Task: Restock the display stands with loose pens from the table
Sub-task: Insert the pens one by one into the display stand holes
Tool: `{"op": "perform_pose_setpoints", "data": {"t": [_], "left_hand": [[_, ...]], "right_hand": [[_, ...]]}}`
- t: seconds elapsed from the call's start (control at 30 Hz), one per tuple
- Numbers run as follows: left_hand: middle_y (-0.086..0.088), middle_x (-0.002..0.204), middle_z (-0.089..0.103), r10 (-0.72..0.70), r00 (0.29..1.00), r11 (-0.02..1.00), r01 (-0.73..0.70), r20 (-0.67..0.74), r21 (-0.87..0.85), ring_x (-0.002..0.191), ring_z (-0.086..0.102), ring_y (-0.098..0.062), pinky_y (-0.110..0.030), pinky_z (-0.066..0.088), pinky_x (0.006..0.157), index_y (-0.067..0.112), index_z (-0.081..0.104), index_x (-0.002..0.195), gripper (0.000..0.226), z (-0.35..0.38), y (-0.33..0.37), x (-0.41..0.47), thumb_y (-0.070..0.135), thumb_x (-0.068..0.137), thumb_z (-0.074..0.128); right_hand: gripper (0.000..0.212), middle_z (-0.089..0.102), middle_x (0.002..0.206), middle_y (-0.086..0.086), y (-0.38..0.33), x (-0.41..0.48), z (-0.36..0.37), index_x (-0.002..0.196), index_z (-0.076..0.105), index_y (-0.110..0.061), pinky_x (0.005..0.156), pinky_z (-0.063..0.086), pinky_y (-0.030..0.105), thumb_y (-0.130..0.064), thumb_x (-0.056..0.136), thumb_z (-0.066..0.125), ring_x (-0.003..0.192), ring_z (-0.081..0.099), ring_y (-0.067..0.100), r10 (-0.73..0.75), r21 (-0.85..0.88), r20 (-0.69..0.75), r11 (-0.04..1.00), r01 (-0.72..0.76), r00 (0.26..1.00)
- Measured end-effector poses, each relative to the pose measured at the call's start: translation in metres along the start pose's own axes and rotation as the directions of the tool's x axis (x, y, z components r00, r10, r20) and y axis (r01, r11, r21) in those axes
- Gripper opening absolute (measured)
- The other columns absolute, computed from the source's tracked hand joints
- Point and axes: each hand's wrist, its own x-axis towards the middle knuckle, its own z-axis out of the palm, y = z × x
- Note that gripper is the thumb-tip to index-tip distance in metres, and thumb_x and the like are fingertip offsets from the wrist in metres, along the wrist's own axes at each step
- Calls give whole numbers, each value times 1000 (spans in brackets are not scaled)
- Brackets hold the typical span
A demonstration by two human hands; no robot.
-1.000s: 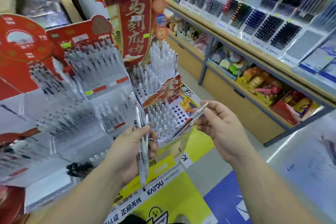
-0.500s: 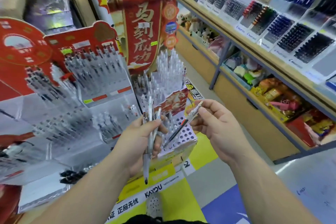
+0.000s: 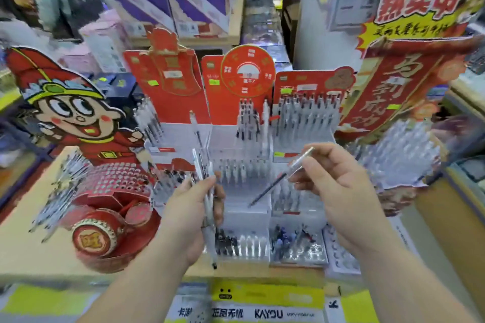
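- You hold two lots of pens: a small bunch (image 3: 208,207) in your left hand (image 3: 190,214) and one single pen (image 3: 278,182) in your right hand (image 3: 339,191).
- The bunch has at least two pens. Blur keeps you from a surer count.
- Your left fingers are curled round the bunch with the thumb pressed on its front. The pens stand nearly upright, tips down, their lower ends sticking out below your palm.
- Your right thumb and forefinger pinch the single pen on its clear upper barrel, and the other fingers are loosely bent beside them. The pen slants, its dark tip down and to the left, over the clear stand (image 3: 244,162).
- The clear stand rises in steps on the table (image 3: 29,244), right in front of both hands, with rows of pens in its holes.
- Three red cards (image 3: 170,92) stand behind it, side by side.
- One cartoon figure (image 3: 76,115) stands on the left and one red scroll sign (image 3: 393,92) on the right.
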Motion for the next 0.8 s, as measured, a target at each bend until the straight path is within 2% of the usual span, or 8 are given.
{"op": "perform_pose_setpoints", "data": {"t": [0.23,0.43,0.57,0.8], "left_hand": [[-8,67,58,54,998,995,-52,15,-83,45,41,-20,-28,34,44,11,63,105,11,-77,53,57,14,103,52],[-7,69,56,44,998,993,-38,48,-116,47,41,-20,-29,35,47,12,63,108,13,-140,87,104,17,103,53],[-8,69,56,5,995,989,10,103,-145,49,40,-21,-28,37,42,7,61,114,16,-155,100,119,16,104,52],[-8,70,62,-59,991,992,72,117,-106,54,50,-23,-28,43,47,12,68,109,14,-160,107,136,16,102,57]], "right_hand": [[12,75,90,5,-4,46,117,110,65,-11,73,59,30,-8,100,59,82,72,23,-86,-86,-45,993,82,995],[14,73,92,0,-9,78,201,107,64,-24,78,58,28,-11,102,60,87,72,18,-229,-236,-76,950,206,970],[11,74,96,-3,-12,103,236,111,63,-26,82,59,44,-19,101,63,91,72,20,-362,-402,-62,862,308,930],[11,74,94,-5,7,139,270,111,66,-17,81,59,46,-18,100,64,87,71,14,-361,-577,-57,772,265,931]]}}
